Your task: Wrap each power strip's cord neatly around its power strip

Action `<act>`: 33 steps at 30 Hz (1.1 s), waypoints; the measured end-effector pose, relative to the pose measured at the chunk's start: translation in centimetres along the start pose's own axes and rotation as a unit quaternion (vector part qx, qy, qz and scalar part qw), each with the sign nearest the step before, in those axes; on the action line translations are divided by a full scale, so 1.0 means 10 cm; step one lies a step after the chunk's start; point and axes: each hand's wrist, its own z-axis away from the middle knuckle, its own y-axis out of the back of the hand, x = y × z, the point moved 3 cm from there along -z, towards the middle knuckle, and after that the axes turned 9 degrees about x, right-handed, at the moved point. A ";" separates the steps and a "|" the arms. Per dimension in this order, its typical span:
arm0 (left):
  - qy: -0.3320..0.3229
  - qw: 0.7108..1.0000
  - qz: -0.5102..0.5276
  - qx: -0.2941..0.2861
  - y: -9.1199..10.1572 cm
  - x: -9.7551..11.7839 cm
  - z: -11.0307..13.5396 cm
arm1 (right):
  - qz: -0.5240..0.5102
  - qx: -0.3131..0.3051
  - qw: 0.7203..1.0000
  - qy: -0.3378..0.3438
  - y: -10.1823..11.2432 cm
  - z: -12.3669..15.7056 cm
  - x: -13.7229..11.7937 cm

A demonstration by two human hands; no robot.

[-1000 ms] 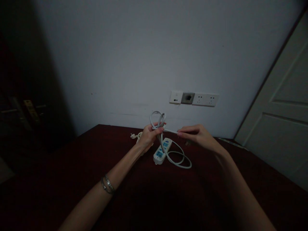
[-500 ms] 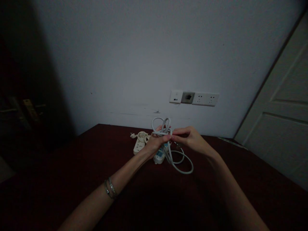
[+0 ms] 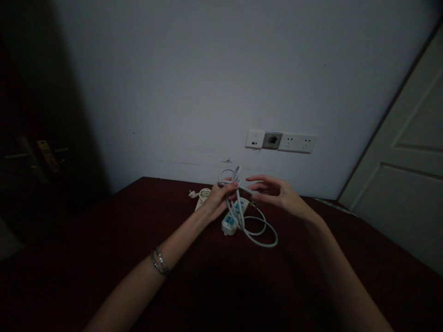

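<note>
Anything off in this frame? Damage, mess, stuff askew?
Middle wall plate is dark grey between white plates, perhaps missing its cover; too small to tell. Dark scuff on the wall below it.

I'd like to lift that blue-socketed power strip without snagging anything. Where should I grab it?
Probably pinch the power strip at its near end, across the long edges, from above. It lies flat on the table; that end is bare, while the cord bunched in the left hand drapes over its far half.

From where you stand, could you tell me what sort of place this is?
Probably a dim home or office room: wall sockets, a panelled door, and a dark red table with a power strip.
</note>
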 end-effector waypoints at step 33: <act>0.088 0.970 -0.122 -0.192 0.18 0.09 -0.03 | 0.135 0.130 0.980 0.065 0.21 0.08 -0.20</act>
